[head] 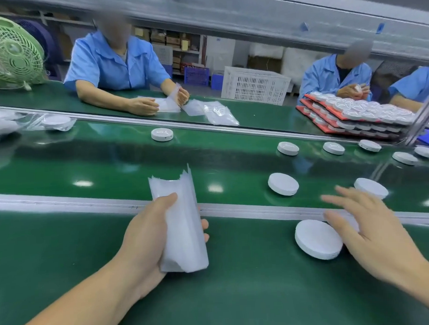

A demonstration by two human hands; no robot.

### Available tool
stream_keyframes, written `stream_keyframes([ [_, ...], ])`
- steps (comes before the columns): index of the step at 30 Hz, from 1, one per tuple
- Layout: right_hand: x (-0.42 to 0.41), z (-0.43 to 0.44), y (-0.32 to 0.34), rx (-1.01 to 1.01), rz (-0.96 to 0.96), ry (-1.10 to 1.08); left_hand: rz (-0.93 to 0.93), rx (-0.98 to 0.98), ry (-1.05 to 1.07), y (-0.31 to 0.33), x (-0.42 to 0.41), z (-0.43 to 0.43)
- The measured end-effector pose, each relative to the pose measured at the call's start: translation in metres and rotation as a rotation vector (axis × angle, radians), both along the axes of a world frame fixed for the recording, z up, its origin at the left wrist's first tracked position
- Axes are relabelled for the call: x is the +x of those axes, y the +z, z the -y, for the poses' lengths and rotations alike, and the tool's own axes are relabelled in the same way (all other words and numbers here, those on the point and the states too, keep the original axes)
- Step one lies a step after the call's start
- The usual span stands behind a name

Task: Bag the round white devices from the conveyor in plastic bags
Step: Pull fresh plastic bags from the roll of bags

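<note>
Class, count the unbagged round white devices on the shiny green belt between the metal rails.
8 round white devices: one alone far left, three in the far row, two at the right edge, two nearer, the rightmost beside the right hand. The hand may hide more.

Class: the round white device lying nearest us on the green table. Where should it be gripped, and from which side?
Pinch the device by its low rim, across its width, from above-right, where the open right hand is. It lies flat, a shallow disc; the left hand holds the bags.
</note>
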State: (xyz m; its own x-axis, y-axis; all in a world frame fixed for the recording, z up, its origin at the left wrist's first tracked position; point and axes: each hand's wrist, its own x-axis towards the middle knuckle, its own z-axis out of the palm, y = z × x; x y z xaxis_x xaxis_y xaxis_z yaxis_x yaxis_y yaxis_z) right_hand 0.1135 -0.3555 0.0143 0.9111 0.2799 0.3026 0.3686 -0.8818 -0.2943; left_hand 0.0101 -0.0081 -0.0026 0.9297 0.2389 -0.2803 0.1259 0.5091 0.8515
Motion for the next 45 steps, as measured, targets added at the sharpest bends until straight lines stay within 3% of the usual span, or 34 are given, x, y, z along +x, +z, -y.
stream_keyframes([
  [2,-0.008,-0.038,0.013,0.104,0.002,0.14,0.011,-0.002,-0.005,0.002,0.0,0.006],
  [7,-0.046,-0.16,0.0,0.413,-0.572,0.484,0.074,0.044,0.028,0.002,-0.001,0.017],
  [9,-0.053,-0.197,-0.01,0.475,-0.664,0.529,0.072,0.002,0.024,0.005,-0.003,0.017],
  [15,-0.05,-0.204,-0.031,0.678,-0.683,0.553,0.054,-0.06,0.012,0.004,-0.003,0.006],
  [18,-0.051,-0.196,-0.036,0.562,-0.61,0.589,0.09,-0.035,0.091,0.003,0.0,0.013],
  [21,-0.053,-0.195,-0.035,0.445,-0.5,0.629,0.042,-0.146,0.149,0.008,0.001,0.014],
  [26,-0.051,-0.202,-0.04,0.526,-0.315,0.532,-0.001,-0.266,-0.003,0.011,0.0,0.013],
  [30,-0.051,-0.198,-0.041,0.668,-0.392,0.486,0.106,-0.204,-0.036,0.008,-0.002,0.021],
  [37,-0.044,-0.196,-0.039,0.577,-0.382,0.517,0.14,-0.11,-0.063,0.01,-0.003,0.014],
  [41,-0.047,-0.2,-0.034,0.789,-0.587,0.578,0.118,-0.027,-0.024,0.008,-0.006,0.017],
  [45,-0.05,-0.202,-0.032,0.84,-0.664,0.611,0.112,0.021,0.011,0.011,-0.011,0.025],
])
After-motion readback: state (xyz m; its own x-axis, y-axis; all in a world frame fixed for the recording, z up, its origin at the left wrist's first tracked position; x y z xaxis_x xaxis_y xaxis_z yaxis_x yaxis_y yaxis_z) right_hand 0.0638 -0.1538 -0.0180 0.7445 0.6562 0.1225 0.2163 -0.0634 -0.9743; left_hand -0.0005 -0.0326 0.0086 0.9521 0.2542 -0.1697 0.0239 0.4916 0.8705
